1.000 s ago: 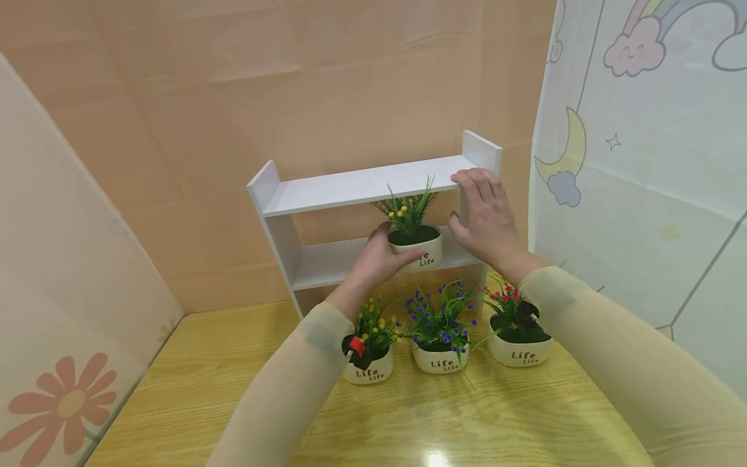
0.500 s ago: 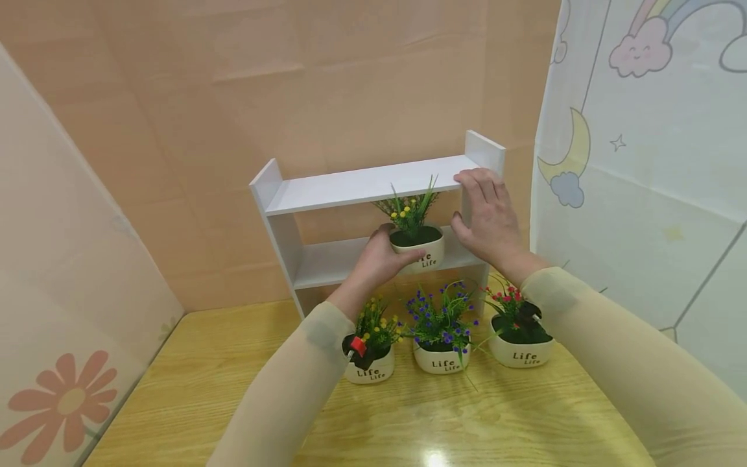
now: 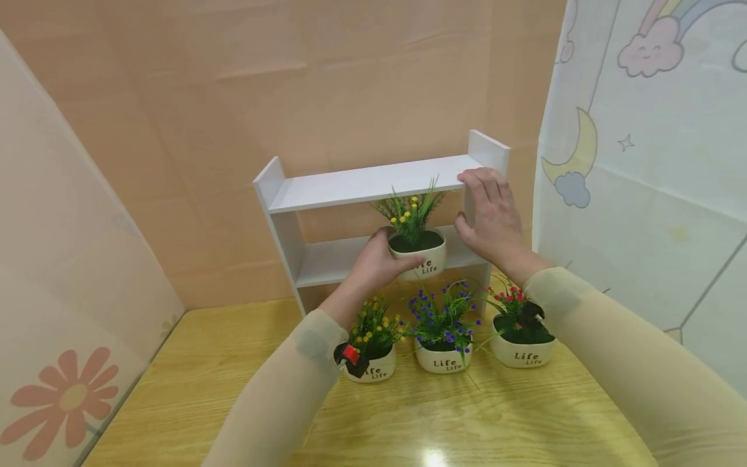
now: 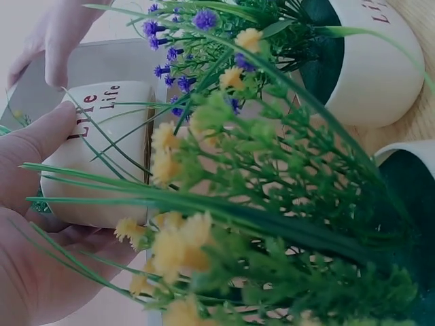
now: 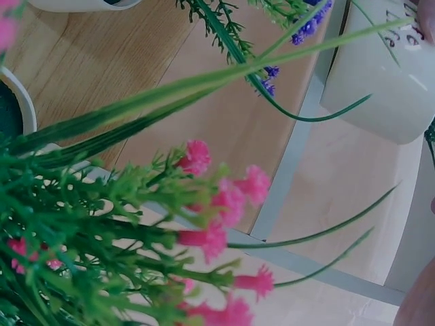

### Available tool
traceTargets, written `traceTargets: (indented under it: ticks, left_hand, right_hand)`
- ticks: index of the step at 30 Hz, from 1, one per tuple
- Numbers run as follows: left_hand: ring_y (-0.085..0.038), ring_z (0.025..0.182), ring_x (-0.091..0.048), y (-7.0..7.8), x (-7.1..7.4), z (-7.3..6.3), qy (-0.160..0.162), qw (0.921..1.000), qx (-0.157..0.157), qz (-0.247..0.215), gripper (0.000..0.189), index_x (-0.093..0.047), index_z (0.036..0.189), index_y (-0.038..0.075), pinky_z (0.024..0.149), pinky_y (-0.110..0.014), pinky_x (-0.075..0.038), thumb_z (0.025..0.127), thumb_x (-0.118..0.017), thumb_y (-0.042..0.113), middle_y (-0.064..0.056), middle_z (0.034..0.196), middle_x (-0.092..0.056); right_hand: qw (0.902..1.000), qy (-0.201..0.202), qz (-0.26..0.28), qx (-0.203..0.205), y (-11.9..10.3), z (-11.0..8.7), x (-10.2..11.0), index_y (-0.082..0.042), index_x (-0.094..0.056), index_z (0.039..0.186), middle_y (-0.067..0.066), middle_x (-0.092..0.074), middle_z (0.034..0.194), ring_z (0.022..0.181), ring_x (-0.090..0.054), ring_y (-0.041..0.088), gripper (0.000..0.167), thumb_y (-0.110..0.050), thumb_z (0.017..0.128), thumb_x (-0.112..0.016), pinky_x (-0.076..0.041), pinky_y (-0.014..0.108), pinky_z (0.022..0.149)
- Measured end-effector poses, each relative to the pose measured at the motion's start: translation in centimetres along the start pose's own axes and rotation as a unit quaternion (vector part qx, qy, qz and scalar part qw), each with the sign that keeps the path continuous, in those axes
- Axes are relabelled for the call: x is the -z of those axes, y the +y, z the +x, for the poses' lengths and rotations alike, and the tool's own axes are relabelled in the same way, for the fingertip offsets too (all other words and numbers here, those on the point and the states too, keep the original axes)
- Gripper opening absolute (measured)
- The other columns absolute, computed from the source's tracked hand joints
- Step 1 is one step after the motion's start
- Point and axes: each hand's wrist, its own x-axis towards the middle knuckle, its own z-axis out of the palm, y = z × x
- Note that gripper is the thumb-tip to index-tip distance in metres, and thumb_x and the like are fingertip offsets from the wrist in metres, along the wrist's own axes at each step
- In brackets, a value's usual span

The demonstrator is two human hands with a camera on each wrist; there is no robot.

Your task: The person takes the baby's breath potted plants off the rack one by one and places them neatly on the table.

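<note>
A cream flowerpot (image 3: 419, 261) with yellow flowers and the lettering "Life" is gripped by my left hand (image 3: 378, 259), thumb across its front and fingers round its left side. It is upright before the middle level of a white two-tier shelf (image 3: 373, 181), its leaf tips overlapping the top board. In the left wrist view the held flowerpot (image 4: 102, 153) lies between thumb and fingers. My right hand (image 3: 490, 211) rests its fingertips on the right front edge of the top board, thumb below, beside the right side panel.
On the wooden table (image 3: 233, 376), in front of the shelf, stand a yellow-flowered pot (image 3: 379, 370), a purple-flowered pot (image 3: 443, 360) and a red-flowered pot (image 3: 525, 353). A peach backdrop (image 3: 373, 78) hangs behind; a patterned white panel (image 3: 642, 227) stands at the right.
My left hand has lowered the flowerpot slightly and brought it a little nearer. My right hand keeps its place on the shelf's top board. The view has shifted slightly.
</note>
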Motion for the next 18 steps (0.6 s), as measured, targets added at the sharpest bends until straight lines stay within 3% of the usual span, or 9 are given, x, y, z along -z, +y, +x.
traceTargets:
  ticks: [18]
  left_hand:
    - [-0.027,0.117,-0.066,0.0,0.5,-2.2,0.003,1.0000,-0.002,0.000,0.090,-0.049,0.156,0.005,0.099,-0.048,-0.058,0.090,-0.093,0.049,-0.010,0.135,-0.065]
  right_hand:
    - [1.0000,0.003,0.003,-0.003,0.2,-0.1,0.2,0.000,-0.044,0.154,0.021,-0.045,0.155,0.149,-0.032,0.044,0.068,-0.007,0.089,-0.066,-0.023,0.051,0.129]
